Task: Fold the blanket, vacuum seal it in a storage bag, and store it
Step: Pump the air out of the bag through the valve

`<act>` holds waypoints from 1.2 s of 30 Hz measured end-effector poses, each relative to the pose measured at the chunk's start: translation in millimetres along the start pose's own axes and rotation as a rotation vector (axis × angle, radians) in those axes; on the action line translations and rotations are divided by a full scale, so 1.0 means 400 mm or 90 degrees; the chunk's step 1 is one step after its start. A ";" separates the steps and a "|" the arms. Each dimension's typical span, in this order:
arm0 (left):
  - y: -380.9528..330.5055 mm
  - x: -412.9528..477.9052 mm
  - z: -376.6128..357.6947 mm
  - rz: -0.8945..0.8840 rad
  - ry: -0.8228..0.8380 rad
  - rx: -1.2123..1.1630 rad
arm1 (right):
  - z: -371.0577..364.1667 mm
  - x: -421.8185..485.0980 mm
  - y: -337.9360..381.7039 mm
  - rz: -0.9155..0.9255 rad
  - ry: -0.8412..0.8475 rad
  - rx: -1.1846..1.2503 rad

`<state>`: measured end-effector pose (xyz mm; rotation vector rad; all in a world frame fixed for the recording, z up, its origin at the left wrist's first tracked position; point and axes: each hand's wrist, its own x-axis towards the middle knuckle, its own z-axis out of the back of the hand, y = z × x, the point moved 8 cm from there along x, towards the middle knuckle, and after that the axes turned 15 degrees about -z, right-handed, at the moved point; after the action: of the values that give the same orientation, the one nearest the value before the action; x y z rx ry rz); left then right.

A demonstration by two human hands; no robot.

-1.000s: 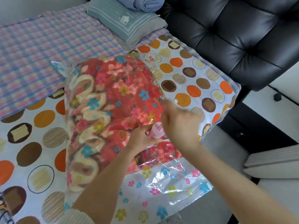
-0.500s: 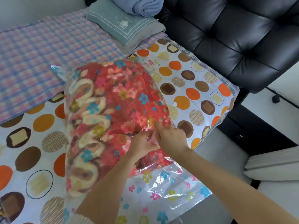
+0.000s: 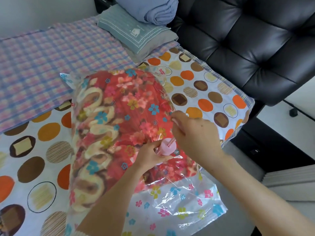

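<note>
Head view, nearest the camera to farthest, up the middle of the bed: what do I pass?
Empty flap of the storage bag → pink hand pump → teal pillow → rolled blue blanket.

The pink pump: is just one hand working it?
No, the left hand grips the barrel of the pink pump against the storage bag, and the right hand holds its rod.

A single wide-angle view is taken from the head; it is aimed forward and down, close above the bed (image 3: pixel 34 150).
</note>
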<state>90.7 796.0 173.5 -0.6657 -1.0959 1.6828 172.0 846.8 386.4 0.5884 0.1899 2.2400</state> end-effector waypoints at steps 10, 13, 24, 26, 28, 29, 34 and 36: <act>-0.001 -0.003 -0.011 -0.002 0.002 -0.009 | -0.108 -0.042 -0.043 -0.032 0.072 -0.058; 0.014 0.005 -0.005 0.009 0.003 -0.009 | 0.063 0.014 -0.006 -0.041 -0.081 0.037; -0.007 0.010 0.000 -0.002 -0.006 0.016 | 0.041 0.020 -0.014 -0.013 -0.070 -0.028; -0.005 0.007 0.002 0.001 -0.006 0.018 | 0.080 0.022 -0.025 -0.054 -0.112 0.066; -0.008 0.006 -0.003 -0.003 0.004 0.024 | -0.017 -0.023 -0.045 -0.054 -0.050 0.057; -0.009 0.005 -0.006 -0.002 0.009 0.024 | -0.096 -0.053 -0.052 -0.070 0.049 0.009; -0.009 0.002 0.003 -0.005 -0.011 0.028 | -0.060 -0.023 -0.021 -0.004 0.030 -0.070; -0.006 0.006 0.004 -0.004 -0.006 0.033 | 0.077 0.012 0.001 -0.009 -0.104 0.005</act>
<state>89.6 798.0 176.5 -0.6212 -1.0563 1.7049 183.6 848.4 415.5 0.7688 0.1197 2.1655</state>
